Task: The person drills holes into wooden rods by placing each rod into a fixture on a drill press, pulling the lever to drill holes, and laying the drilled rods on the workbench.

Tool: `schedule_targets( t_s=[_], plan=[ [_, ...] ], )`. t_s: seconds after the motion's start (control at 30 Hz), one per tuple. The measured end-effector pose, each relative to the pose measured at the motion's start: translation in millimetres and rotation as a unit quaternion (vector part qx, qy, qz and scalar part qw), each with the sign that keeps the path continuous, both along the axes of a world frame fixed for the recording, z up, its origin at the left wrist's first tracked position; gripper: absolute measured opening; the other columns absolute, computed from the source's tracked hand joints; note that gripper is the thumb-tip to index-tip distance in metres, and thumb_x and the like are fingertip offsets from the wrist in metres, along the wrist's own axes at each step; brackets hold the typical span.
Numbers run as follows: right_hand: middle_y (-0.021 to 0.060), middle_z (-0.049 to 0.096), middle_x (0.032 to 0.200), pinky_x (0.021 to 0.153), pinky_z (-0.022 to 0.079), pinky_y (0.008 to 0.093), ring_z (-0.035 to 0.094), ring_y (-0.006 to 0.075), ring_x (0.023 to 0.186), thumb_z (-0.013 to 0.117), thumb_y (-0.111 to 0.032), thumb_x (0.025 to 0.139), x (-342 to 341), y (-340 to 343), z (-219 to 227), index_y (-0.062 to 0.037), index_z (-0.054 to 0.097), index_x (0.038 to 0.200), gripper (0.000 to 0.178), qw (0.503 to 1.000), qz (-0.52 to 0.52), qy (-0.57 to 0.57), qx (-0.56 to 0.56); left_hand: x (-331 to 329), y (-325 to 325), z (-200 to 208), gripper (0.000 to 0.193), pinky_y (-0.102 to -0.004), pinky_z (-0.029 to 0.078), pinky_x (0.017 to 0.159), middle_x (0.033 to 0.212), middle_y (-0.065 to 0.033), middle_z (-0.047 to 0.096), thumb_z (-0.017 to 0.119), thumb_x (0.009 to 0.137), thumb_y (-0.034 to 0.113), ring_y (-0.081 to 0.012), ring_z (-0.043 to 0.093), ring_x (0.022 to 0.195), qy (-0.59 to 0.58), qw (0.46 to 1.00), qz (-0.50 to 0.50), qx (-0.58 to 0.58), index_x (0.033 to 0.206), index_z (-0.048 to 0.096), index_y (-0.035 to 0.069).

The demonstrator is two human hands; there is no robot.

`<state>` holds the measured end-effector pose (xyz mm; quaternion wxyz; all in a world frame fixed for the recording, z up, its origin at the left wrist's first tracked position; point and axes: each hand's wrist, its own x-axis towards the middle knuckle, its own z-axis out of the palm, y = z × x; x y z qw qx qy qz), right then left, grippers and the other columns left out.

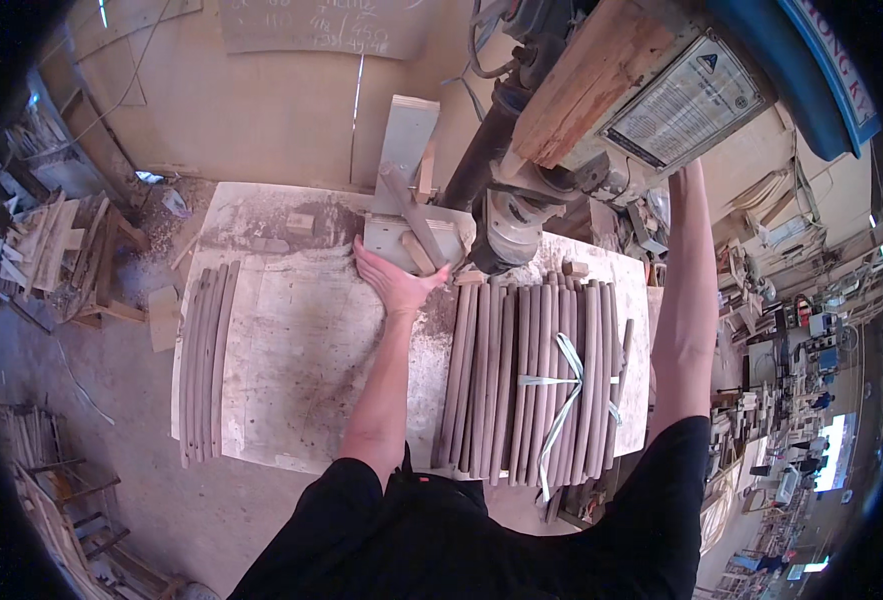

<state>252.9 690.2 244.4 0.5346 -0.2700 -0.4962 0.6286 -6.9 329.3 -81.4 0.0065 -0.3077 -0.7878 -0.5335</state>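
Observation:
My left hand (397, 280) is spread at the near side of a wooden jig (389, 240), its fingers along the left edge and its thumb by the lower end of a round wooden stick (411, 212). That stick lies slanted across the jig, with a small wood block (418, 253) beside it. On the right, my arm reaches up to the drill press (514, 225); most of my right hand (688, 182) is hidden behind the machine's head, so its fingers do not show. Many similar sticks (501, 380) lie near my left forearm, some bound with a pale strap (553, 380).
A pale worktable (296, 370) carries a smaller row of sticks (209, 365) at its left edge. Wood offcuts (301, 223) and dust lie toward the back. A blue cover (811, 75) overhangs at upper right. Scrap wood on a stand (61, 250) is at left.

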Motion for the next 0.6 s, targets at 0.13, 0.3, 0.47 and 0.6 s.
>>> schedule_targets(
  t_s=[0.13, 0.3, 0.47, 0.6],
  plan=[
    [0.0109, 0.060, 0.126, 0.096, 0.051, 0.0427, 0.060, 0.0258, 0.111, 0.060, -0.025, 0.097, 1, 5, 24, -0.0085, 0.053, 0.130, 0.038, 1.000, 0.005, 0.006, 0.021, 1, -2, 0, 0.156, -0.0575, 0.020, 0.114, 0.145, -0.0354, 0.022, 0.096, 0.038, 0.050, -0.0489, 0.025, 0.135, 0.014, 1.000, -0.002, 0.020, 0.147, 0.002, -0.010],
    [0.0109, 0.060, 0.127, 0.097, 0.050, 0.0428, 0.059, 0.0259, 0.112, 0.060, -0.026, 0.096, -3, 4, 44, -0.0088, 0.053, 0.132, 0.040, 0.999, 0.012, 0.012, 0.046, 0, -4, 3, 0.156, -0.0576, 0.021, 0.113, 0.143, -0.0356, 0.023, 0.095, 0.039, 0.052, -0.0492, 0.026, 0.134, 0.013, 1.000, -0.005, 0.024, 0.147, 0.002, -0.010],
    [0.0108, 0.060, 0.128, 0.098, 0.050, 0.0430, 0.059, 0.0259, 0.114, 0.061, -0.027, 0.096, -10, -4, 71, -0.0091, 0.052, 0.133, 0.041, 0.997, 0.013, 0.016, 0.076, 1, -2, 5, 0.159, -0.0578, 0.016, 0.115, 0.147, -0.0350, 0.018, 0.096, 0.039, 0.050, -0.0484, 0.021, 0.138, -0.007, 0.999, -0.022, 0.037, 0.149, -0.002, -0.009],
    [0.0108, 0.059, 0.129, 0.099, 0.049, 0.0431, 0.059, 0.0260, 0.115, 0.061, -0.028, 0.096, -25, -15, 79, -0.0093, 0.052, 0.134, 0.043, 0.995, 0.019, 0.022, 0.094, -4, -6, 2, 0.159, -0.0571, 0.019, 0.114, 0.147, -0.0345, 0.020, 0.095, 0.038, 0.053, -0.0484, 0.023, 0.137, 0.011, 1.000, -0.007, 0.027, 0.148, -0.001, -0.010]
  ],
)
